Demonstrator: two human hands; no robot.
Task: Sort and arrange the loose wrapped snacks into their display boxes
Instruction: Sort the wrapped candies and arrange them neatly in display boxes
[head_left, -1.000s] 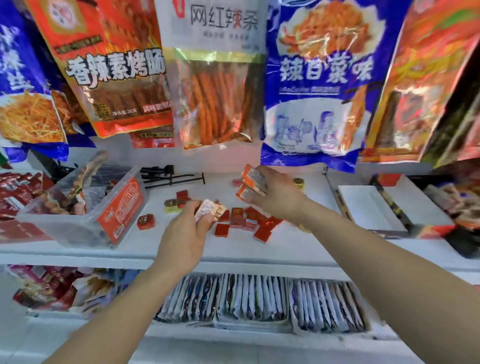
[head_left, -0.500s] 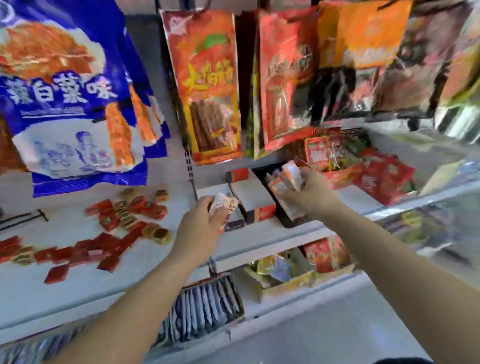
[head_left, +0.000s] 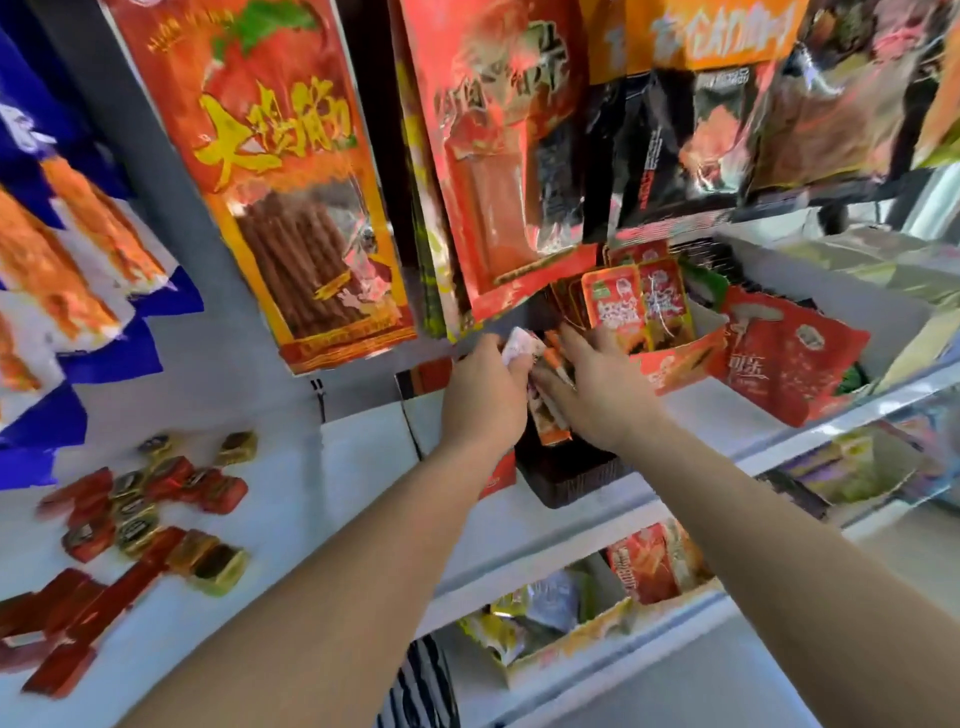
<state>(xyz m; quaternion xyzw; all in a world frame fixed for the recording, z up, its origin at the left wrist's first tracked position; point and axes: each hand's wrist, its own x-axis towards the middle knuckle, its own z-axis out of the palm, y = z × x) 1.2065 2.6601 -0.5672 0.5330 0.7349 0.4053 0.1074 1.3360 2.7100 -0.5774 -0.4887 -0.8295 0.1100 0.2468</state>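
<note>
Low down on the L, loose snacks (head_left: 145, 514), red & gold, lie in a heap on the white shelf (head_left: 332, 467), well apart from both hands. Further in, the L hand (head_left: 485, 400) has its fingers curled round a small white snack (head_left: 521, 347). Just beside it the R hand (head_left: 597, 400) holds orange pkts (head_left: 549, 423). They stand long way up-&-down, low ends pointing into the dark box (head_left: 571, 483). That box sits right under both hands, R hand more over it, L hand at its L edge. So the next move is prob. straight down, not sideways. Behind is a red box (head_left: 675, 364) w/ red pkts standing in it. Big bags (head_left: 291, 171) hang at the back.
</note>
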